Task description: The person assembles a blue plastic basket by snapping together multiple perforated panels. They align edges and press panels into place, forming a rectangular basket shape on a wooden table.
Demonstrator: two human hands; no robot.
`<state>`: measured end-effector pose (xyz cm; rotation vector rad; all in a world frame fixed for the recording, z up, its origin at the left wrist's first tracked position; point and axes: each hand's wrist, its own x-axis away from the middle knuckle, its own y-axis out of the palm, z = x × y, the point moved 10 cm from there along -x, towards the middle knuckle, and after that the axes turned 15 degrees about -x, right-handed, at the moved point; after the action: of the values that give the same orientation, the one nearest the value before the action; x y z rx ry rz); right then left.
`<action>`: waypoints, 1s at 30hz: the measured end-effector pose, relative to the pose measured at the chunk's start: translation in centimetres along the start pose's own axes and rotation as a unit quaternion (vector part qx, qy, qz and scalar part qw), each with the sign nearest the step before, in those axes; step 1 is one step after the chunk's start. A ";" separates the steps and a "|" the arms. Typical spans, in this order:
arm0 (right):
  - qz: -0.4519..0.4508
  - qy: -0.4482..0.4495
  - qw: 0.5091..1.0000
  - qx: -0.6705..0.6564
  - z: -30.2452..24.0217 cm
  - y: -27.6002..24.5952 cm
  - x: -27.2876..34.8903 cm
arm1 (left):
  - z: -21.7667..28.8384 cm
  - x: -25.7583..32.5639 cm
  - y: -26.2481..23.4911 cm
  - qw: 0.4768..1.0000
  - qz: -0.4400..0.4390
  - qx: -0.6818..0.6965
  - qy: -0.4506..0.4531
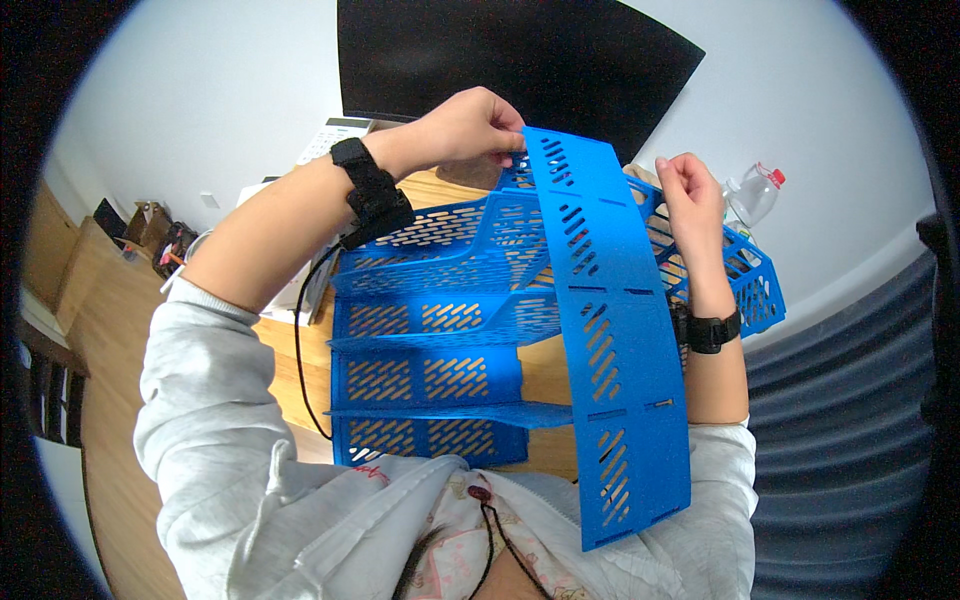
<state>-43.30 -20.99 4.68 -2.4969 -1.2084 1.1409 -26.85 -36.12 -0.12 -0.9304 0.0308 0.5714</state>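
Head view: a long blue slotted panel (637,340) runs near to far along the right side of a blue divided rack (430,341) on the wooden bench (548,368). The left hand's (485,125) grip pinches the panel's far left corner; the right hand (692,195) is by its far right edge, grip unclear. Beyond stands a black monitor (520,60).

Rack (430,340) on desk (545,367), dividers running L to R. Long panel (625,330) over rack's R side, its length going far to near. L hand (470,125) at panel's far L corner; R hand (692,195) just R of panel, contact unclear. Perforated section (760,290) further R, partly bhd R arm. Monitor (500,60) bhd rack; keypad device (338,132) nr monitor's lower L corner. Bottle (755,195) R of R hand. Curtain (830,430) R of desk, floor (120,400) L.
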 end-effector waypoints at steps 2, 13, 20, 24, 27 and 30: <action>-0.060 -0.048 0.994 0.082 -1.0 0.3 0.5 | 0.0 -0.2 0.0 1.000 0.007 -0.009 0.007; -0.135 -0.054 0.959 0.244 -0.4 -0.3 0.8 | -0.3 0.0 -0.3 1.000 -0.010 0.016 0.003; -0.088 -0.045 0.974 0.206 -0.4 -1.1 0.4 | -0.1 -0.1 0.3 0.999 -0.026 0.037 0.009; -0.130 0.051 0.990 0.022 -0.4 1.2 0.0 | 0.1 0.1 0.2 0.999 -0.027 0.033 0.018; -0.235 0.224 0.932 -0.160 0.9 5.6 2.1 | 0.2 0.5 0.1 0.998 -0.028 0.060 0.011; -0.184 0.286 0.862 -0.376 0.9 7.8 3.4 | 0.5 0.7 0.0 0.999 -0.020 0.030 0.020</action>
<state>-37.81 -23.90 -1.25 -2.5488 -2.0415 -0.2447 -26.38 -35.38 -0.01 -0.8827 0.0651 0.5126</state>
